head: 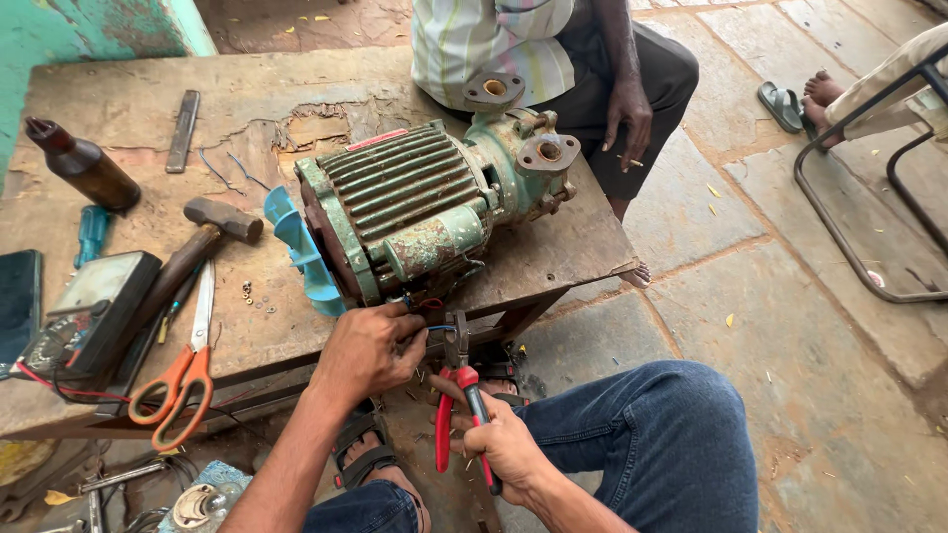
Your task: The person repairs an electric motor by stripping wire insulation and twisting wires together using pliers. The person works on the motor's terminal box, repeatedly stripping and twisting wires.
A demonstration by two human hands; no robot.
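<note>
Hands (pixel 370 350) on wires (pixel 434 321), seemingly; pliers (pixel 464 395).

A worn green electric motor (pixel 425 212) with a blue fan (pixel 301 252) lies on a rusty metal table (pixel 118 128). The left hand (pixel 370 350) pinches thin wires (pixel 432 316) at the motor's base. The right hand (pixel 509 444) grips red-handled pliers (pixel 459 395), jaws seemingly at the wires. Orange-handled scissors (pixel 188 370) and a hammer (pixel 202 247) lie nearby.
</note>
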